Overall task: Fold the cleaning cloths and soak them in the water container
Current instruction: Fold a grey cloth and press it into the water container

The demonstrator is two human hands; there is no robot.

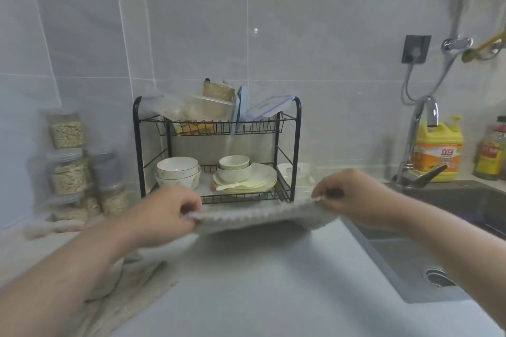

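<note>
A grey cleaning cloth (257, 216) hangs stretched above the countertop, just in front of the dish rack. My left hand (164, 216) pinches its left corner and my right hand (353, 197) pinches its right corner. A second, beige cloth (128, 290) lies crumpled on the counter under my left forearm. The sink (405, 257) sits at the right with its drain visible; no water shows in it.
A black two-tier dish rack (216, 150) with bowls and plates stands at the back. Stacked jars (74, 172) fill the left corner. A faucet (419, 145) and a yellow detergent bottle (438, 153) stand behind the sink. The grey countertop (260, 282) spreads below the cloth.
</note>
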